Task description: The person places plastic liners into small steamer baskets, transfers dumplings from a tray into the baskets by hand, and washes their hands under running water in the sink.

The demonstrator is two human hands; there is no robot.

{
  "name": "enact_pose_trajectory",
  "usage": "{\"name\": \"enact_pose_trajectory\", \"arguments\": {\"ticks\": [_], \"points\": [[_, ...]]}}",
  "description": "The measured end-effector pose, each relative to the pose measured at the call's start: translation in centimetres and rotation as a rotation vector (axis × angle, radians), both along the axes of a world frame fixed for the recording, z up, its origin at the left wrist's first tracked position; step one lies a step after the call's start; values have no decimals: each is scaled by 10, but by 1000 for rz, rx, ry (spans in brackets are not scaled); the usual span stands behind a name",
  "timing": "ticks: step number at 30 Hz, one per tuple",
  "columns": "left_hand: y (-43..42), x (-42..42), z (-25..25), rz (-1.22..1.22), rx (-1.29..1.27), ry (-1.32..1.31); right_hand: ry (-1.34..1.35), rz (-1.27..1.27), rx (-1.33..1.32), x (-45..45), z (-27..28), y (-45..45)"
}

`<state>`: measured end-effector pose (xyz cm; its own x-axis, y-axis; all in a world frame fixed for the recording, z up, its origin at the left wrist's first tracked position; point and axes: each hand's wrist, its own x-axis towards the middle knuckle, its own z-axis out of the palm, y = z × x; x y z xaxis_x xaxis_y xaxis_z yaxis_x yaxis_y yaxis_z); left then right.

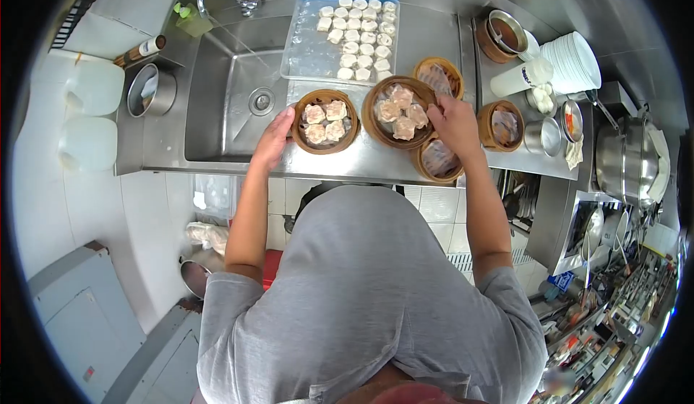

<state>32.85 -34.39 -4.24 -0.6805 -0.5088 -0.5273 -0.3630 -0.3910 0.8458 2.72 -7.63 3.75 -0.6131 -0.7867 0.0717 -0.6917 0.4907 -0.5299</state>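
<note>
L hand (275, 138) half open, fingers at the L basket (326, 150), which lies just to its R; gripping or only touching, can't tell. R hand (454, 123) curled onto the R basket's (394, 143) R rim, holding it, so that one's to the hand's L. Both round, brown, woody, no long axis; 4 crinkly pinkish dumplings (335, 110) apiece. Lined baskets (439, 61) flank the R one. Beyond: clear plastic tray (309, 53), soft-looking white pcs (350, 48) in rows, s/steel counter (318, 167) below.
</note>
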Motion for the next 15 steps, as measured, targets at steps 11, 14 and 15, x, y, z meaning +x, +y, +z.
{"name": "enact_pose_trajectory", "arguments": {"ticks": [11, 14, 15], "points": [[0, 2, 18, 27, 108, 234, -3, 321, 105, 74, 18, -121], [-5, 6, 4, -12, 86, 230, -37, 332, 137, 76, 13, -129], [-1, 3, 8, -6, 35, 213, -37, 339, 132, 74, 12, -128]]}}
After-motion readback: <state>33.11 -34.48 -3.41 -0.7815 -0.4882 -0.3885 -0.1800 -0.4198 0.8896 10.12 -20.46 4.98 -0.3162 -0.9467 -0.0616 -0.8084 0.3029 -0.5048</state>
